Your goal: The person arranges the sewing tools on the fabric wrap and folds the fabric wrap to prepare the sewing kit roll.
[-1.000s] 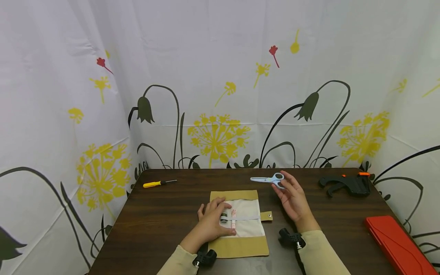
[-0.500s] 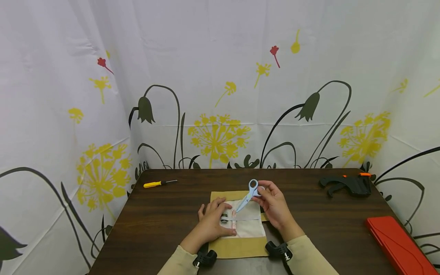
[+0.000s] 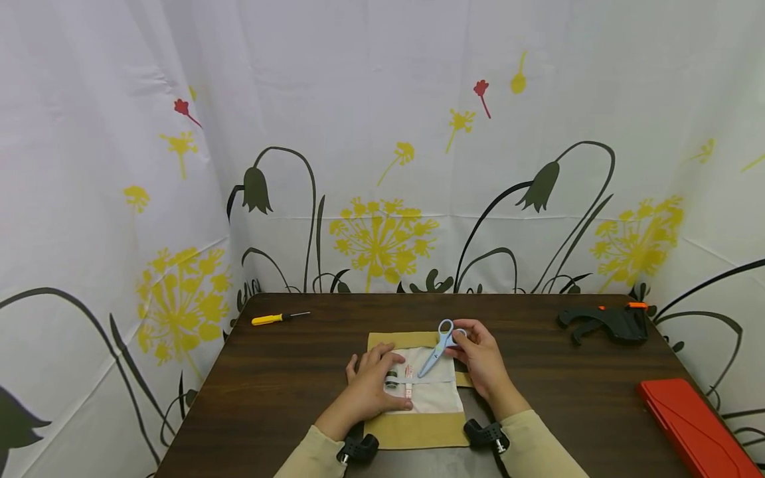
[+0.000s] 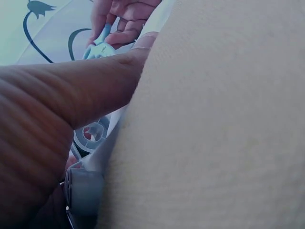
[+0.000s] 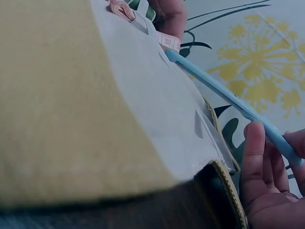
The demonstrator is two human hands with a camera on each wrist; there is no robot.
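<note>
An unfolded tan fabric pouch (image 3: 418,431) with a white lining lies on the table. My left hand (image 3: 366,392) rests spread across its left side, thumb at the lower end of a pink-and-white tape measure (image 3: 409,380). A dark green thread spool (image 3: 391,380) sits beside the tape measure; a white elastic band (image 3: 439,381) runs across both. My right hand (image 3: 483,358) pinches light blue scissors (image 3: 441,350) near the handle loops, blades pointing down and left. In the right wrist view, the tips of the scissors (image 5: 214,86) are right at the elastic, beside the tape measure.
A yellow-handled screwdriver (image 3: 277,318) lies at the back left of the dark wooden table (image 3: 281,385). A black clamp with orange parts (image 3: 609,323) lies at the back right, and a red case (image 3: 693,425) nearer on the right. A flowered curtain (image 3: 382,146) hangs behind.
My right hand has brought the scissors leftward and down from beyond the pouch to over its lining, turning the blades downward. The left hand has stayed in place on the pouch.
</note>
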